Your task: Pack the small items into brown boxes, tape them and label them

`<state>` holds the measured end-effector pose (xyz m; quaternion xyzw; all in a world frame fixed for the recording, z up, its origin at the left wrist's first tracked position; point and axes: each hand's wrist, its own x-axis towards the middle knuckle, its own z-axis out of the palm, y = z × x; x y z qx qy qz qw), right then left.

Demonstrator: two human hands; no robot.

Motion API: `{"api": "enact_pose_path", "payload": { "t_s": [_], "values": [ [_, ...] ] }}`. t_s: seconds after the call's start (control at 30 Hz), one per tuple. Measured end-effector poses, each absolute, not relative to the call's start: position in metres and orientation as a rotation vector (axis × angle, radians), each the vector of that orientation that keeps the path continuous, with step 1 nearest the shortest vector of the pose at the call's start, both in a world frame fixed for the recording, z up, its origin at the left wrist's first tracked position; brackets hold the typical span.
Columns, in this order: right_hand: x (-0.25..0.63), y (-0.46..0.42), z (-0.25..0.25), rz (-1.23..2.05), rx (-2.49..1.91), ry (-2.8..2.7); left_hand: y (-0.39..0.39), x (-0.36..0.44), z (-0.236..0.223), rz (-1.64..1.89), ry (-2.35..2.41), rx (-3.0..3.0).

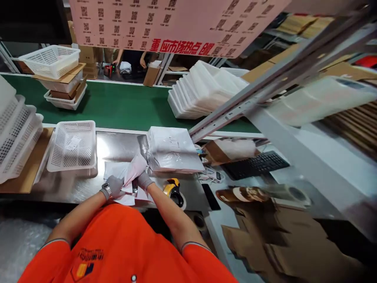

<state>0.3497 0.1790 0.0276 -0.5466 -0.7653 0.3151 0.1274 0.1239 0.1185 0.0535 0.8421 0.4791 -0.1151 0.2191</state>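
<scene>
- Gloved left hand (114, 186), metal watch (107, 190) at its wrist, is working at the left edge of a crumpled pink sheet (136, 168); its fingertips are getting lost among the folds, so cannot tell whether they are closing or parting.
- Gloved right hand (143, 181) is touching the sheet's right side; its fingers are mostly hiding behind it, spacing unclear.
- Pink sheet is standing partly raised between the hands, above the steel worktop (114, 145); a pale mailer (113, 169) is lying flat just behind the left hand.
- A small dark glossy item (134, 186) is showing between the hands, too small to identify.
- Handling, my judgement: the sheet is looking light, limp and quick to crease; pinching opposite edges should be serving better than gripping the middle. The mailer is looking thin and slick, likely sliding on steel; a flat palm or a corner pinch should be steadying it.
- The stack of white mailers (173, 147) is sitting beyond the right hand, probably heavy as a block, its wrapping likely slippery; best supporting it from underneath.
- Yellow-and-black tape dispenser (173, 190) is resting right of the right hand; a perforated white basket (72, 147) is sitting to the left, a label inside.
</scene>
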Motion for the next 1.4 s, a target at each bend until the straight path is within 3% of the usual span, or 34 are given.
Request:
{"api": "enact_pose_path", "payload": {
  "t_s": [0.2,0.27,0.4,0.53,0.77,0.97,1.13,1.4],
  "values": [
    [0.397,0.192,0.077,0.429,-1.562,-2.295,0.113,0.127,0.046,-0.258,1.401,2.292],
    [0.381,0.205,0.102,0.252,-1.291,-2.571,0.113,0.124,0.044,-0.267,1.384,2.314],
    [0.347,0.211,0.13,0.227,-1.018,-3.094,0.113,0.12,0.039,-0.248,1.354,2.364],
    [0.358,0.158,0.102,0.264,-1.214,-3.17,0.112,0.121,0.033,-0.27,1.424,2.347],
    [0.377,0.061,0.032,0.392,-1.618,-2.721,0.114,0.12,0.028,-0.171,1.462,2.321],
    [0.371,0.06,0.018,0.438,-1.664,-2.685,0.109,0.114,0.041,-0.232,1.39,2.413],
    [0.372,0.054,-0.009,0.495,-1.559,-2.641,0.099,0.114,0.05,-0.045,1.349,2.489],
    [0.374,0.051,-0.025,0.51,-1.48,-2.585,0.089,0.113,0.036,-0.037,1.169,2.524]
  ]
}}
